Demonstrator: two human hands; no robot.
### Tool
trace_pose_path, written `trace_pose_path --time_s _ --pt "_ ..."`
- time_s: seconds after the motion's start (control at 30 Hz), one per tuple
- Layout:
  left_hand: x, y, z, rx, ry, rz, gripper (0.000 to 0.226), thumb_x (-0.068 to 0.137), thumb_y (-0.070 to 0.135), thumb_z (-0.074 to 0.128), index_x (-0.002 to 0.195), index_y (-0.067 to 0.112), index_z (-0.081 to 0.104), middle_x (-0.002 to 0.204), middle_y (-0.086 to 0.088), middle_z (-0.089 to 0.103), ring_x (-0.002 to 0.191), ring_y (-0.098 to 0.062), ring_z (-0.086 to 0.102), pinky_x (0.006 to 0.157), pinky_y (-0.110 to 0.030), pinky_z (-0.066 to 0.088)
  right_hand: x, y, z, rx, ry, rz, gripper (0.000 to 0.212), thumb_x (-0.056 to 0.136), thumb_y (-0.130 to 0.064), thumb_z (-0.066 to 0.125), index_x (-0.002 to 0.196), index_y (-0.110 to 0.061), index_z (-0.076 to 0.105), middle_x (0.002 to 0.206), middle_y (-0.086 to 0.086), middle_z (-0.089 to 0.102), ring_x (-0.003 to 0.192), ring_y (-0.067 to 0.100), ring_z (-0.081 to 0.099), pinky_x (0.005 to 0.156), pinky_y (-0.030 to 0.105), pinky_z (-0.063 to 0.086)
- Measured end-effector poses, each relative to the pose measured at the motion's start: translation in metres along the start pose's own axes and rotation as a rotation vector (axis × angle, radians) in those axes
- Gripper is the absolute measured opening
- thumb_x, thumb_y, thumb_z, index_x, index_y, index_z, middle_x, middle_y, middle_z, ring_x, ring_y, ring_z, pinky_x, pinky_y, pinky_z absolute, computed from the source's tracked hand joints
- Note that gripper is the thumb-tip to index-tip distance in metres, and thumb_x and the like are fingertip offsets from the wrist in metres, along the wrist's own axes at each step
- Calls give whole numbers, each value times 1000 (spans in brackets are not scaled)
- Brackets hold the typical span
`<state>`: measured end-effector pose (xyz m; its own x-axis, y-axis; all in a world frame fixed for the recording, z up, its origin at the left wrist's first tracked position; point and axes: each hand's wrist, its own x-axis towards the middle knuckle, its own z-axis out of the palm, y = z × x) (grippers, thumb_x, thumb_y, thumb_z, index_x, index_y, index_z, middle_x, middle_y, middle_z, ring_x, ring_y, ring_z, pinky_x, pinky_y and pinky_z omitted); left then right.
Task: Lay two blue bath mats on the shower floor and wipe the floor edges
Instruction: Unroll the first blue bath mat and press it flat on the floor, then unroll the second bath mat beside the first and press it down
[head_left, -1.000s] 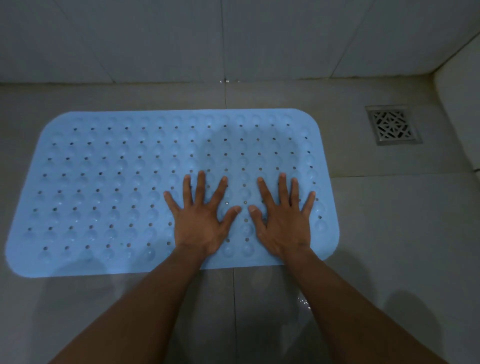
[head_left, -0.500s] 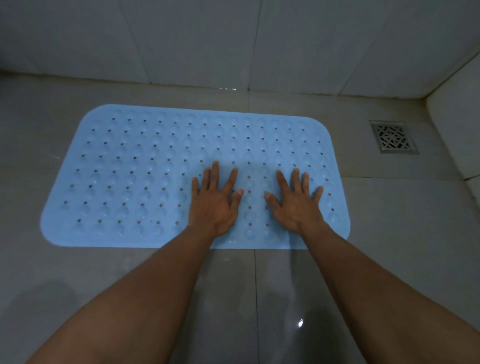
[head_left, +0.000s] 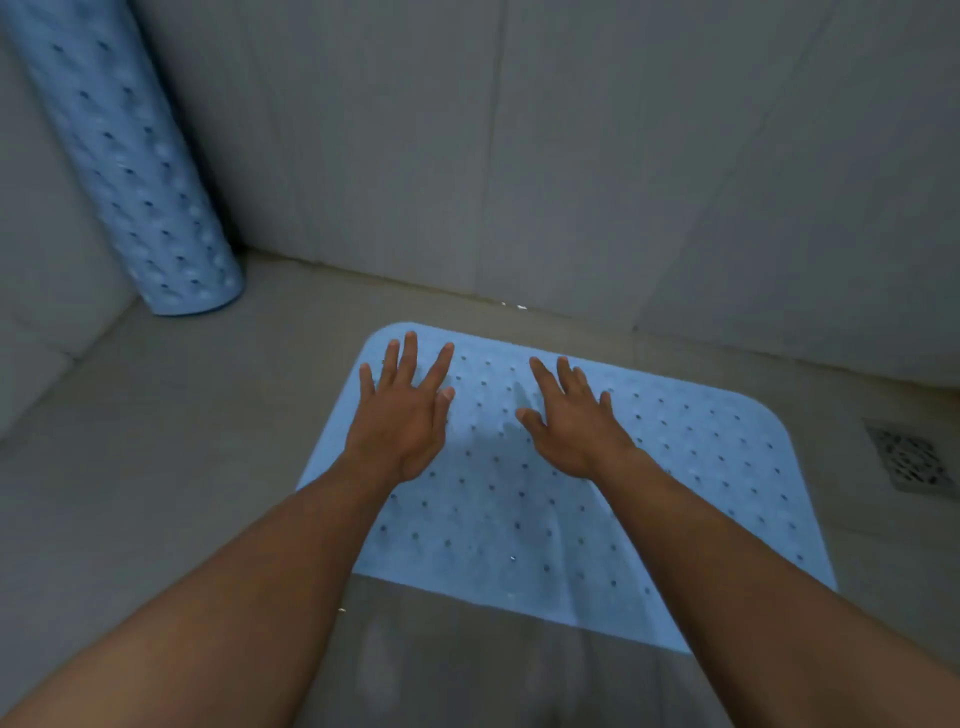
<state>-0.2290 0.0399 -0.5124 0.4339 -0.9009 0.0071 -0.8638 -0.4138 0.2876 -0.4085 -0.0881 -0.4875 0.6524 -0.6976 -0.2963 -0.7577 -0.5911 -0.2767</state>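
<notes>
Far left: rolled blue mat (head_left: 140, 171), on end in the corner, tilted, base on the shower floor (head_left: 182, 441), top out of frame. Well apart from the flat one.

Centre: second blue mat (head_left: 675, 493), unrolled and flat on the floor, dotted with small holes. Far edge near the back wall (head_left: 571, 156), narrow strip of floor between. Near-left part hidden under the forearms.

Left grip (head_left: 397, 426): released, palm down on the mat's far-left corner, fingers straight and spread, grasping nothing.

Right grip (head_left: 571, 426): also released, palm down near the left one, fingers straight, flat on the mat. Slight wrinkle in the mat between the two.

Far right: metal drain grate (head_left: 909, 460) set in the floor, just beyond the mat's right edge, uncovered.
</notes>
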Motion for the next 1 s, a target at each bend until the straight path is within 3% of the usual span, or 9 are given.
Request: trace_pose_path --time_s 0.17,0.4,0.63,0.83,1.0 --pt "23 -81 -88 9 81 -53 58 105 38 27 158 32 4 165 -13 -3 152 -31 -4 120 -57 5 36 -98 -58 24 42 -90 70 101 -44 43 158 -25 6 164 15 7 150 31 11 119 54 16" --pt "38 -165 -198 -9 272 -172 58 104 43 31 157 33 13 164 -14 12 151 -32 10 119 -56 16 80 -209 -122 79 72 -177 75 98 -37 52 158 -22 9 161 14 20 146 29 28 117 37 26" --pt "86 -223 -259 -28 422 -221 68 95 51 22 157 23 22 160 -21 21 147 -38 22 115 -55 26 150 -294 -156 66 142 -366 76 98 -37 51 158 -21 8 161 12 20 145 29 28 117 36 25" --pt "131 -265 -283 -149 452 -330 64 103 32 41 158 27 8 163 -18 10 148 -33 20 115 -44 25 221 -358 -164 104 123 -501 79 97 -39 54 158 -20 7 162 13 18 145 29 29 117 36 26" --pt "167 -295 -305 -129 397 -422 83 95 23 49 155 40 -6 146 -15 36 119 -40 52 94 -45 44 272 -411 -174 205 107 -621 81 94 -32 56 157 -25 6 155 15 31 140 31 38 112 38 34"
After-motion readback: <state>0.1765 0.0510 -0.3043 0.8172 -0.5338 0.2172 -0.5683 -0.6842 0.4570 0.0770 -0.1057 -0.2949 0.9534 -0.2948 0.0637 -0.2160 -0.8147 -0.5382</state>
